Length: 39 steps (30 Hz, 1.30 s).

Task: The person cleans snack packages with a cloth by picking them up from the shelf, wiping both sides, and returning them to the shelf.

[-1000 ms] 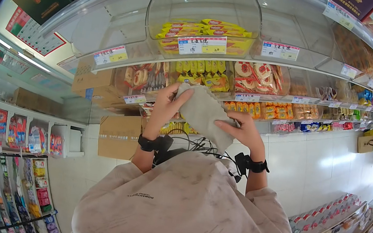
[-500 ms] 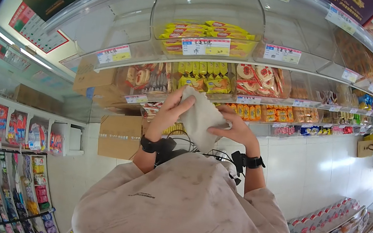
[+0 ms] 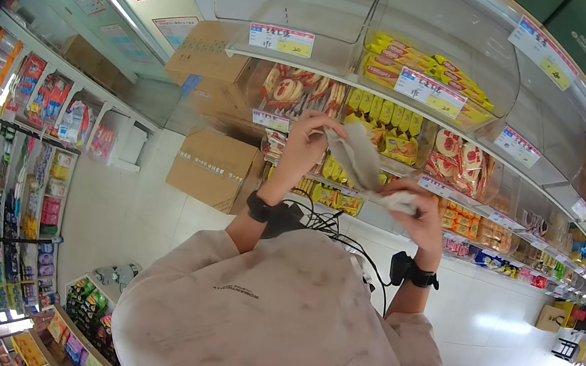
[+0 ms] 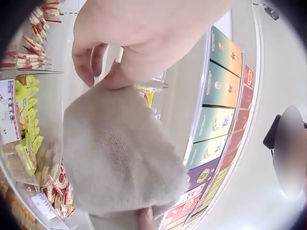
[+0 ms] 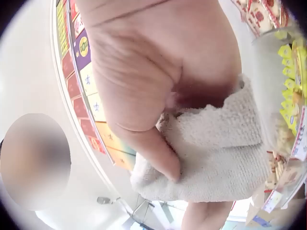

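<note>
A light grey cloth [image 3: 356, 155] is stretched between both hands in front of the snack shelves. The left hand [image 3: 307, 143] pinches its upper left end; in the left wrist view this hand [image 4: 139, 43] has thumb and fingertips on the edge of the cloth [image 4: 120, 148]. At the other end the right hand [image 3: 418, 212] grips a bunched part. The right wrist view shows the right hand [image 5: 158, 72] with a finger pressed on the folded cloth [image 5: 216, 163] and other fingers hidden behind it.
Clear shelf bins hold yellow packets [image 3: 427, 74] and red-and-white packs [image 3: 459, 160], with price tags [image 3: 432, 90] along the edges. Cardboard boxes [image 3: 210, 169] stand at the left of the shelves. Black cables [image 3: 318, 218] lie near the body. Hanging goods [image 3: 51, 100] are at far left.
The head view has turned, so the shelves appear tilted and shifted right. The cloth, earlier spread broad and hanging down, is now narrower, with its right end bunched in the right hand.
</note>
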Available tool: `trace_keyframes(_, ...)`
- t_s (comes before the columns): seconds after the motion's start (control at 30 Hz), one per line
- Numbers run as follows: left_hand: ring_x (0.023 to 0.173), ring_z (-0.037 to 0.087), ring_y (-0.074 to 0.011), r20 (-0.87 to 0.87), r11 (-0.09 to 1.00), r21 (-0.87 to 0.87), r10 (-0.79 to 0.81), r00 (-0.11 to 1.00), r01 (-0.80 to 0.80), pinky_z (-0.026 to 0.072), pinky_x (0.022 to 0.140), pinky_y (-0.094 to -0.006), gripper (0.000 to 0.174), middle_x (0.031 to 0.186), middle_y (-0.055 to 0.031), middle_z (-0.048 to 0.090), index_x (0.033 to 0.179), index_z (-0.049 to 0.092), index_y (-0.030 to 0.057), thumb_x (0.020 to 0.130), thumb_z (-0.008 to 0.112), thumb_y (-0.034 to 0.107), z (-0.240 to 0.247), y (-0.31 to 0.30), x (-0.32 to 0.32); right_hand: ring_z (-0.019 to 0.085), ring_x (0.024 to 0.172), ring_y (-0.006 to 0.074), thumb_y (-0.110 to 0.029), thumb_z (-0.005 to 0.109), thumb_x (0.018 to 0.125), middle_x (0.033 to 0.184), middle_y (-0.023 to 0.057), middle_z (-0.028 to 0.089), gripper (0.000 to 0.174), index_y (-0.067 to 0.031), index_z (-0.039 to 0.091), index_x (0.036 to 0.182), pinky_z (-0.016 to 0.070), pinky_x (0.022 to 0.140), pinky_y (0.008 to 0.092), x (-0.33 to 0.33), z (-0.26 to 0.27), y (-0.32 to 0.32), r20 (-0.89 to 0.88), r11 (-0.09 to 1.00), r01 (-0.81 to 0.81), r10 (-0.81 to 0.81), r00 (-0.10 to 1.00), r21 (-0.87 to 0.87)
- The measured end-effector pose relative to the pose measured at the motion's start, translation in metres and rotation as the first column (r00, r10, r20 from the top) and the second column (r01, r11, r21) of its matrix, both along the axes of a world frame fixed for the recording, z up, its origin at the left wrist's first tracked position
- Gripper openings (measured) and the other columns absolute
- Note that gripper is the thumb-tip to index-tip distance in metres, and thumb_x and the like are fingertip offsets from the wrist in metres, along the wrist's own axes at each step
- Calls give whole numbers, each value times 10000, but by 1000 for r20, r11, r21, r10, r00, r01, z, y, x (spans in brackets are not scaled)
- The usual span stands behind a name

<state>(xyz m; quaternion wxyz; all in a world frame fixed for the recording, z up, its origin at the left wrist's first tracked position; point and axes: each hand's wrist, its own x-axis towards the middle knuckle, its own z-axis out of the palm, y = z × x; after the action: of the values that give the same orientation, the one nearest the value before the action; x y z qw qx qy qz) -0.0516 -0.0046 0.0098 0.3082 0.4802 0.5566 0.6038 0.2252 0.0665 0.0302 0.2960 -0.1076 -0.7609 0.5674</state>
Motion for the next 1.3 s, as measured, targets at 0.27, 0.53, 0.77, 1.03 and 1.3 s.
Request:
trace_keyframes(0.27, 969, 559, -106, -16, 950, -107, -297, 955, 293, 445, 857, -252, 205, 1051, -39, 631, 1111, 632, 18, 1009, 468, 86, -8, -18, -13, 627, 1135, 246, -46, 770, 826, 1257, 115, 650, 381, -15, 663, 1190, 487, 965, 375, -89, 21, -18, 18, 880, 250, -281, 960, 405)
trace_keyframes(0.53, 1148, 544, -141, -26, 952, -147, -275, 961, 269, 469, 902, -265, 548, 1304, -81, 585, 1437, 493, 60, 930, 690, 124, 6, -49, -32, 641, 1052, 174, -231, 769, 874, 1216, 113, 663, 558, 18, 559, 1328, 500, 930, 319, -124, -20, -14, 382, 917, 380, -310, 871, -122)
trace_keyframes(0.77, 909, 632, -81, 300, 972, -99, -177, 937, 215, 501, 798, -250, 434, 963, -23, 683, 1302, 595, 55, 889, 726, 83, -24, -37, -73, 628, 967, 100, -244, 716, 934, 1097, 53, 681, 477, 44, 583, 1291, 502, 859, 260, -133, -42, -30, 222, 787, 199, -81, 972, -584)
trace_keyframes(1.03, 887, 663, -156, 352, 988, -148, 13, 936, 42, 528, 788, -312, 261, 968, -78, 700, 1128, 638, 1, 920, 679, 153, -96, 27, -151, 639, 959, 144, -233, 706, 949, 1104, 96, 687, 479, 22, 571, 1331, 496, 880, 270, -150, -71, -30, 288, 884, 382, -304, 908, -270)
trace_keyframes(1.3, 1162, 539, -493, -687, 902, -140, 209, 696, -409, 486, 936, -543, 481, 1238, -327, 531, 1237, 488, -57, 833, 673, 125, -180, 103, -172, 640, 865, 191, -281, 717, 906, 973, 138, 689, 444, 52, 601, 1175, 498, 809, 324, -181, -77, -9, 226, 828, 512, -467, 855, -227)
